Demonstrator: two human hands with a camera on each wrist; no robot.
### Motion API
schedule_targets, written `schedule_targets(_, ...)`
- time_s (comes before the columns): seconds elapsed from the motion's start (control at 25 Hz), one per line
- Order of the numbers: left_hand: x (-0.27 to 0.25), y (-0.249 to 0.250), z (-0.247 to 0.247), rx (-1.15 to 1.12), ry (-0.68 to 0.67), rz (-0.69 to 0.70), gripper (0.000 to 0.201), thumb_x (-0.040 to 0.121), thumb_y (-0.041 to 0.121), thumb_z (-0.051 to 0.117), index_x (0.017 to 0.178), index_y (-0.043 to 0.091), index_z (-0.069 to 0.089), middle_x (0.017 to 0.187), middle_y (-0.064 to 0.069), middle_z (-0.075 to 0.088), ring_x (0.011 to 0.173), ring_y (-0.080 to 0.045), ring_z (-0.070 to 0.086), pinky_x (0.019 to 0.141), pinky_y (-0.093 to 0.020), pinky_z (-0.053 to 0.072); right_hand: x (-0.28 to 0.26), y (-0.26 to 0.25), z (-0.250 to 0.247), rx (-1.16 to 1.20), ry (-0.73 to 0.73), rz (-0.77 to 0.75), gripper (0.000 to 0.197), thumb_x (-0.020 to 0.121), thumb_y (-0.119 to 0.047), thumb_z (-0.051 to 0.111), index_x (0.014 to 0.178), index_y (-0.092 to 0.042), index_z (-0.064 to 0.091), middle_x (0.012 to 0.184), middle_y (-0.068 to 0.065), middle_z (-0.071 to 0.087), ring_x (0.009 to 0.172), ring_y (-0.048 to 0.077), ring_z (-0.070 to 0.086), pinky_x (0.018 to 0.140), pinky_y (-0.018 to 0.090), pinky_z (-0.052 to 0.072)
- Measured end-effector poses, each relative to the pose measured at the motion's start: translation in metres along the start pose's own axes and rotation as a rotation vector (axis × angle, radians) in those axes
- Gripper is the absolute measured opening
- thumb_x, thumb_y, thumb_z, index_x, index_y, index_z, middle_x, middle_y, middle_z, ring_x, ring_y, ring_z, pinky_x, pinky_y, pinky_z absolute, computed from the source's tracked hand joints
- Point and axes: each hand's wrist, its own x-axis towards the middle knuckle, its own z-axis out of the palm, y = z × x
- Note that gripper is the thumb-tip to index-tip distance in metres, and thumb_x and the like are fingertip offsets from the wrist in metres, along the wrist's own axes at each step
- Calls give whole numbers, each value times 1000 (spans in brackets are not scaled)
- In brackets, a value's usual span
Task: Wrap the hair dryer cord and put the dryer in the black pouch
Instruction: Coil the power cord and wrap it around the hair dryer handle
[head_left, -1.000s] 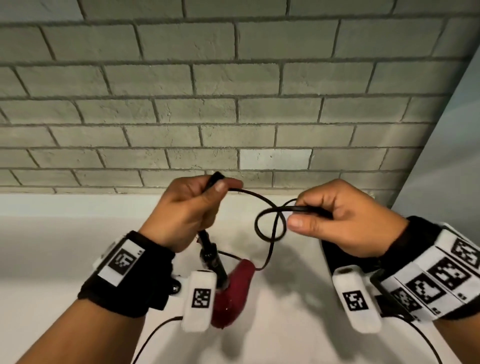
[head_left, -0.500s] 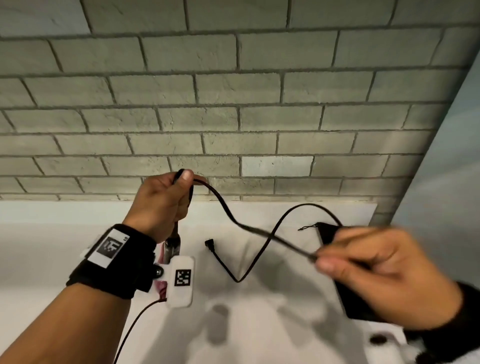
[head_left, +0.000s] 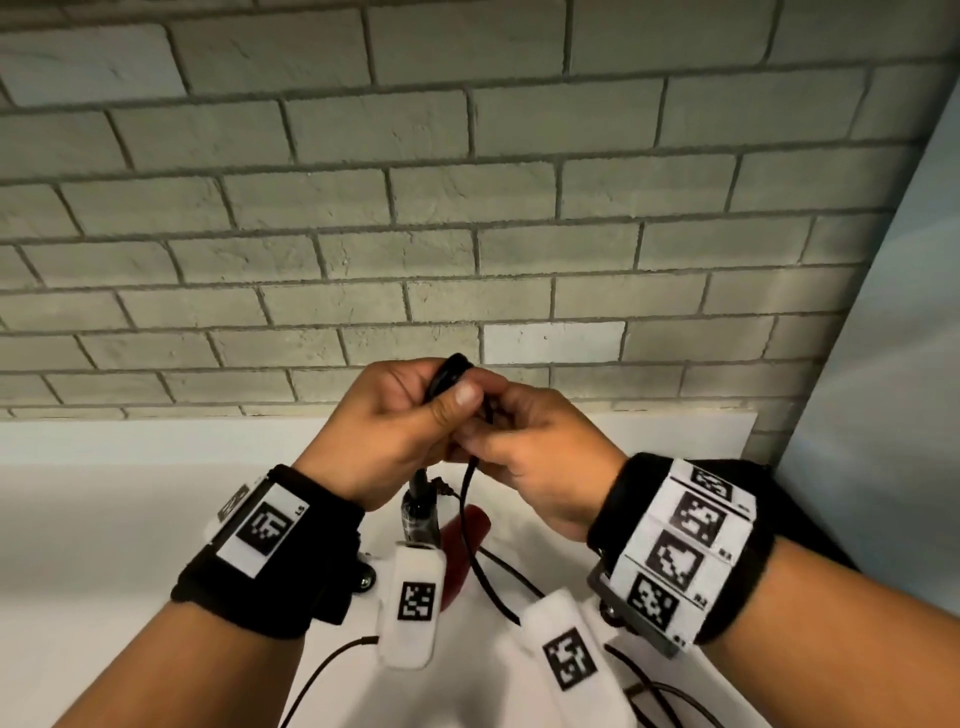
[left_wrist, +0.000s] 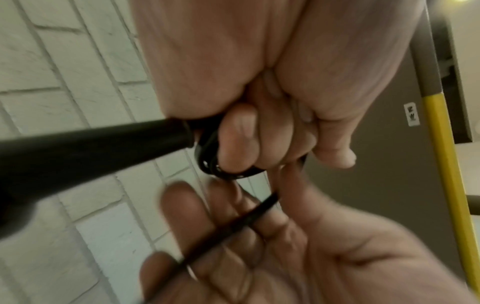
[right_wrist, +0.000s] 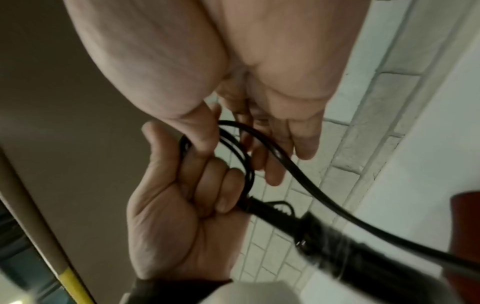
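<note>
Grey brick wall (head_left: 363, 234), white counter (head_left: 104, 493)

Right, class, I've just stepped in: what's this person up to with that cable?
A person is coiling a hair dryer's black cord. The left hand grips the gathered loops and the top of the dryer's black handle, with the dark red dryer body hanging below. The right hand pinches the next stretch of cord and brings it up against the loops. Loose cord trails down over the white counter. Only an edge of the black pouch shows behind the right wrist.

Brick wall (head_left: 467, 234) close ahead; dangling cord (head_left: 470, 530) crosses below hands.
</note>
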Motion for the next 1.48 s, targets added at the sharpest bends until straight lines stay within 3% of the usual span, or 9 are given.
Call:
schedule_targets(0.12,-5,4,-5,195,-1,50,26,80,7,71,105,0,65,52,18,55,44,4,43,46,-11,34,-2,-8,-15,-99,82,-111,5,85,-12,71,79,-11,70,60,-5,62,57,13,60,70,42,58)
schedule_targets(0.24,-12,3,-3,234,-65,-21,14,82,8,67,87,21,72,55,14,41,47,-5,33,46,-17,29,-4,-32,-29,-316,9,-403,3,78,-14,75,80,-15,75,65,-13,66,60,3,59,62,20,48)
schedule_targets(0.36,-16,2,4,52,-68,-98,28,79,24,64,100,7,72,56,5,33,47,-10,25,44,-22,22,4,-40,-32,-432,1,-540,4,79,-14,71,81,-14,75,71,-12,62,67,4,62,66,14,46)
schedule_targets(0.56,-20,8,11,-278,-131,-122,60,85,42,60,108,-13,61,51,9,31,46,-10,15,44,-27,10,14,-15,-32,-249,33,-546,13,87,-10,62,92,-13,75,79,2,68,77,11,66,76,23,51)
schedule_targets(0.72,-19,10,17,-452,-101,-104,57,88,39,55,114,-11,61,47,7,25,41,-10,17,43,-29,15,8,13,-14,-114,95,-437,33,94,-6,55,90,-31,76,66,-6,67,57,3,56,60,15,46)
schedule_targets(1.04,-7,1,32,-485,71,-122,50,97,34,39,126,-3,55,51,3,34,40,-9,26,46,-26,28,-15,52,1,-822,251,-403,18,83,-16,54,67,-18,63,55,4,63,51,20,53,46,16,35)
schedule_targets(1.24,0,-3,30,-359,246,-113,44,99,30,40,122,-4,56,54,1,31,43,-11,24,50,-30,21,-27,47,6,-1040,211,-464,18,81,-19,52,65,-18,61,55,2,57,46,26,54,43,33,46)
schedule_targets(1.4,-7,-18,32,24,278,-108,50,98,32,43,110,-16,53,55,2,43,53,-11,49,61,-25,41,-49,15,11,-1320,93,-541,6,68,-23,67,65,-21,62,57,-4,56,46,23,55,39,28,36)
schedule_targets(1.48,-17,-21,34,147,198,-125,37,99,34,41,105,7,65,65,7,57,68,-9,60,66,-22,46,-48,-5,1,-1288,36,-616,11,76,-29,64,69,-22,61,66,-7,59,53,21,57,42,30,39)
